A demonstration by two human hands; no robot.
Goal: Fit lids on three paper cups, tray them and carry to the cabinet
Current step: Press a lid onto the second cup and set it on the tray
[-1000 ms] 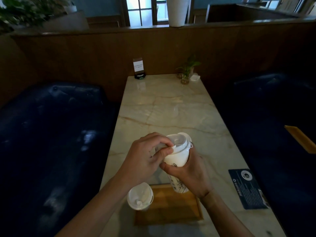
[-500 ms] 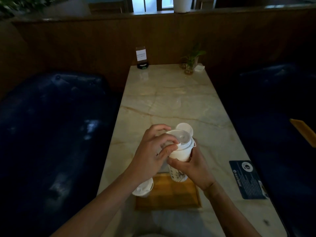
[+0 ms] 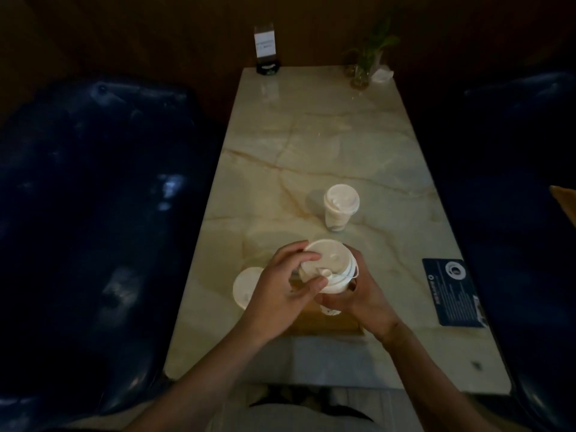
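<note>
- Left hand (image 3: 280, 291): fingers and thumb curled over the lid (image 3: 327, 260), pinching its near rim; lid sits on the held cup (image 3: 335, 286), seating not confirmed all round, as a loose tab or strap shows at the right edge
- Right hand (image 3: 358, 294): wrapped round the body of the held cup from the right, gripping it upright above the wooden tray (image 3: 327, 322); cup base is hidden behind the hands, so contact with the tray cannot be told
- Step in hand, by judgement: pressing this lid home; advise working the thumb round the rim in stages while the right hand grips low and lightly, since squeezing a paper wall ovals the mouth and lifts the lid's far side
- Second lidded cup (image 3: 246, 288): just left of the hands, at the tray's left edge; whether on the tray cannot be told
- Third lidded cup (image 3: 339, 210): stands on the marble table (image 3: 311, 135), beyond the hands, apart from the tray; not yet trayed
- Dark card (image 3: 452, 291): lies flat near the table's right edge
</note>
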